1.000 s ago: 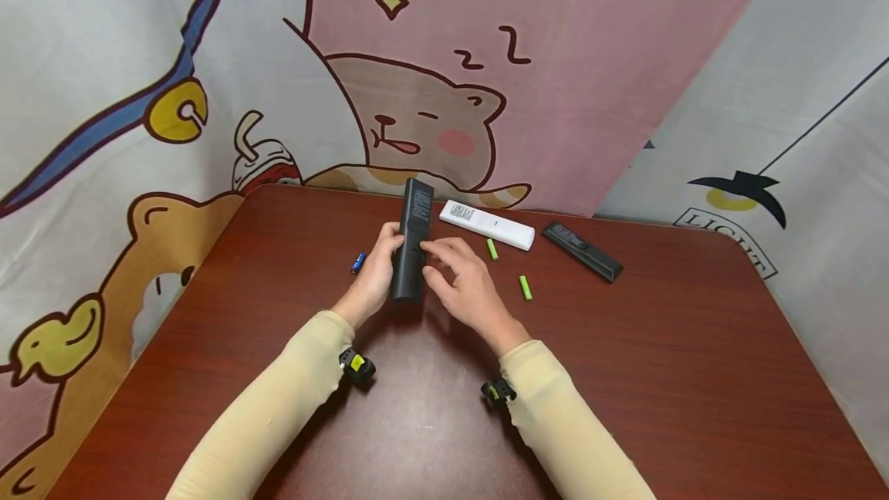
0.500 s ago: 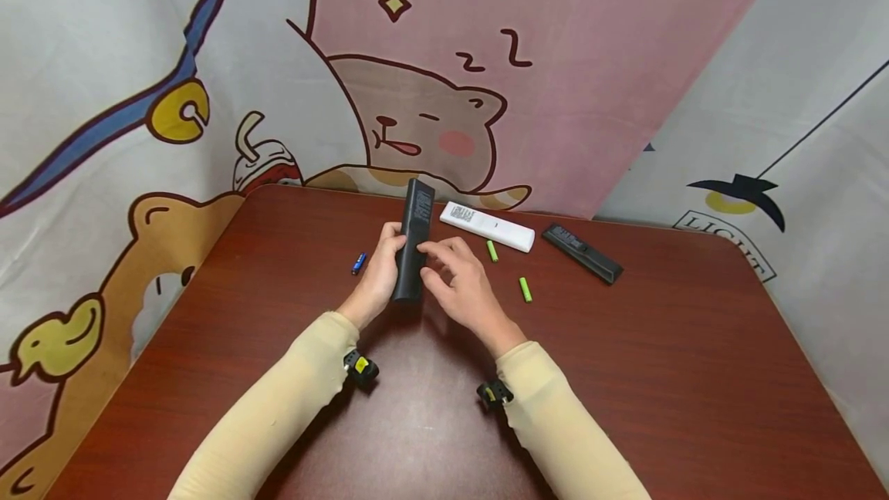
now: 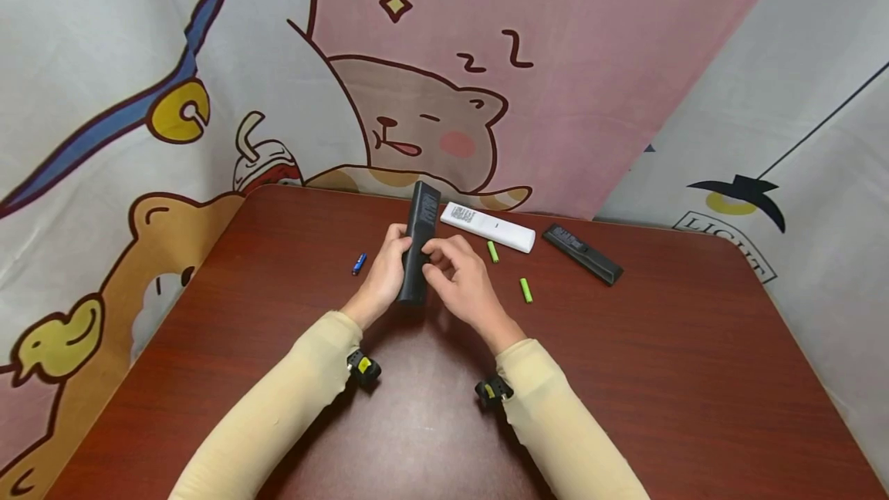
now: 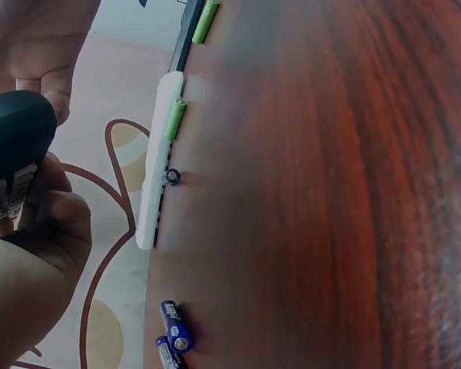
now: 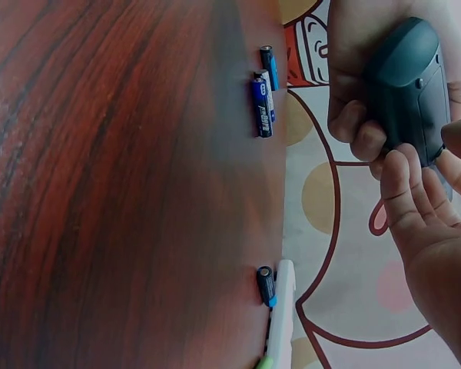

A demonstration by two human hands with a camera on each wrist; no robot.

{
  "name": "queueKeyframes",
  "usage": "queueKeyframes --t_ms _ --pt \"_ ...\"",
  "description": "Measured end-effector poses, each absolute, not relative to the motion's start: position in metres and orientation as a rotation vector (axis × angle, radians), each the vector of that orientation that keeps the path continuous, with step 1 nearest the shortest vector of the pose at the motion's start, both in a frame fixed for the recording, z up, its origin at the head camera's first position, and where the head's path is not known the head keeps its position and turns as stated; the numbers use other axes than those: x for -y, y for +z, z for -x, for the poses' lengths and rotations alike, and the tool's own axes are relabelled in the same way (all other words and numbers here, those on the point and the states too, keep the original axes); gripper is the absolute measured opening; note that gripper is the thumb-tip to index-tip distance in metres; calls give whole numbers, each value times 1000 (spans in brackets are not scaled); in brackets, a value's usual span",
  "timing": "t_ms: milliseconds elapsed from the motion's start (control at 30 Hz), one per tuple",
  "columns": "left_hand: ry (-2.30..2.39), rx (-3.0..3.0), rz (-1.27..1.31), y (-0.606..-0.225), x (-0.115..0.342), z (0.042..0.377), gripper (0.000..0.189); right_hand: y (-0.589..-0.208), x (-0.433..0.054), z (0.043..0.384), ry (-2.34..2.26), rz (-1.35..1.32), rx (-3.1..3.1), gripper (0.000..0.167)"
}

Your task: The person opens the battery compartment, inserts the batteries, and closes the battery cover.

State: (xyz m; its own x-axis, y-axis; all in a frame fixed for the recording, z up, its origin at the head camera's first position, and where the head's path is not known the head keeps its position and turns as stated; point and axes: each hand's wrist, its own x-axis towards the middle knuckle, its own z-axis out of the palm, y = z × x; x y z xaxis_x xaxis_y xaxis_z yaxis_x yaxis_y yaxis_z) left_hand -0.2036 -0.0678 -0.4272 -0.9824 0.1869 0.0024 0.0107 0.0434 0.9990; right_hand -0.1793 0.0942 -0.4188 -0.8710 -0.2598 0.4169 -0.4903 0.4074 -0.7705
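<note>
A black remote control (image 3: 420, 241) is held above the table, its labelled back facing up. My left hand (image 3: 383, 272) grips it along the left side, thumb lying on the back. Bent fingers of my right hand (image 3: 464, 278) pinch at its right edge, near the middle of the back. In the right wrist view, a seam and a small screw show on the remote control (image 5: 403, 81), with my right thumb and fingertips touching it. Seen from the left wrist, the front of the remote control (image 4: 15, 127) shows pale buttons, and the left fingers curl around it.
Behind lie a white remote control (image 3: 488, 227) and another black remote control (image 3: 583, 253). Two green batteries (image 3: 525, 289) rest to the right. Blue batteries (image 5: 263, 108) lie to the left, and a dark battery (image 5: 266, 286) is by the white remote control. A printed curtain (image 3: 590, 83) hangs behind the table.
The black remote control has shifted slightly right and tilted within the left hand. My right fingers have bent more against its edge. The batteries and other remote controls have stayed put.
</note>
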Motion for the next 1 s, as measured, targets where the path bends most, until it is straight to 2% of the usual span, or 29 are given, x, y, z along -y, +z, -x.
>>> queueKeyframes --t_ms 1000 --pt "1988 -2206 -317 -421 66 205 33 -417 -100 187 1821 -622 2427 8"
